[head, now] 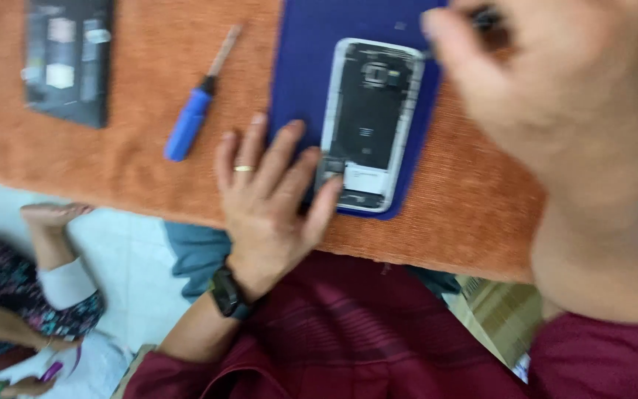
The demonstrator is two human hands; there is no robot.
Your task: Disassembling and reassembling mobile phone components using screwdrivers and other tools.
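An opened phone [369, 122] with its back off lies on a dark blue mat [308, 66]. My left hand [271, 199] rests flat beside it, fingers spread, thumb touching the phone's lower left corner. A ring sits on one finger and a dark watch on the wrist. My right hand [563, 96] is raised and blurred at the upper right, fingers closed around a thin dark tool [485, 18] whose tip reaches toward the phone's top right corner.
An orange cloth [134, 155] covers the table. On it lie a blue-handled screwdriver [193, 114] and a dark flat device [68, 59] at top left. Another person sits on the floor [31, 295] at lower left.
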